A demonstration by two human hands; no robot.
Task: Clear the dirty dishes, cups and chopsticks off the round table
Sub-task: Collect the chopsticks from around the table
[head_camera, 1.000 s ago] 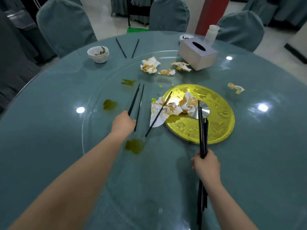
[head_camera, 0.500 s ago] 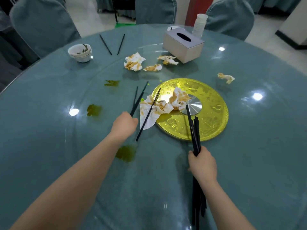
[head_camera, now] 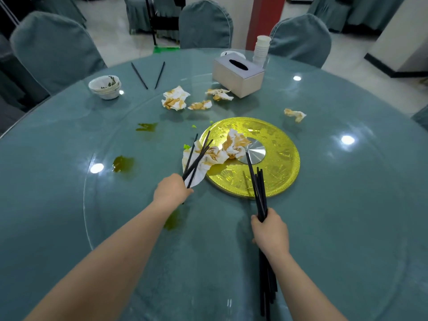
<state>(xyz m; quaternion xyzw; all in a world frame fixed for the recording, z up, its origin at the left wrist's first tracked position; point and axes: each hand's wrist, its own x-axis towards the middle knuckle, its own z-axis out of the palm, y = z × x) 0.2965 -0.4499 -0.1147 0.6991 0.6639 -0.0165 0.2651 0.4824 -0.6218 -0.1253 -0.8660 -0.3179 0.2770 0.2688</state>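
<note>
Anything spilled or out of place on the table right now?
Yes. Green-brown puddles sit on the glass turntable near the left hand. Stained crumpled napkins lie scattered near the tissue box, and one spills off the gold plate under the chopsticks in the left grip.

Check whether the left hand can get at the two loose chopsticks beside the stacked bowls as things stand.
Probably not yet: the left hand already holds chopsticks, and the loose pair lies far across the table, though nothing blocks the path.

Stacked bowls (head_camera: 105, 86) sit upper left on the surface (head_camera: 58, 181); two chopsticks (head_camera: 148, 75) lie right of them, tissue box (head_camera: 238, 75) upper centre.
</note>
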